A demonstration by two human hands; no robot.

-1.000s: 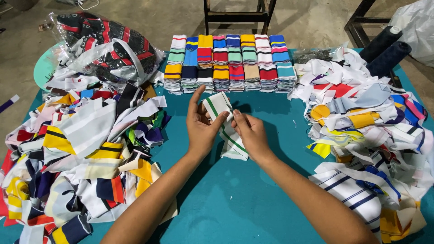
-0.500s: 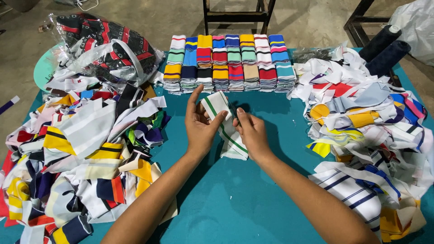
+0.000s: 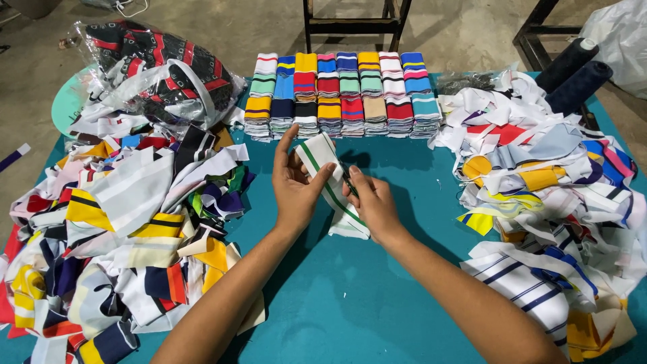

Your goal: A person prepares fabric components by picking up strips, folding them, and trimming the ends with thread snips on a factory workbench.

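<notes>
White green-striped strip (image 3: 330,185) — unmoved between hands.

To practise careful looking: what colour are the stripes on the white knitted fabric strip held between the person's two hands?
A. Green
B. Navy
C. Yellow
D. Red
A: the white knitted fabric strip pinched by the left hand and right hand carries thin green stripes.

Two bare forearms — no sleeves, rings or watch.

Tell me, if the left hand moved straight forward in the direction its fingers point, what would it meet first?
Probably the neat stacks of folded striped bands at the table's far edge. The left hand points up-table, with bare teal table between; the white green-striped strip lies beside its thumb.
</notes>
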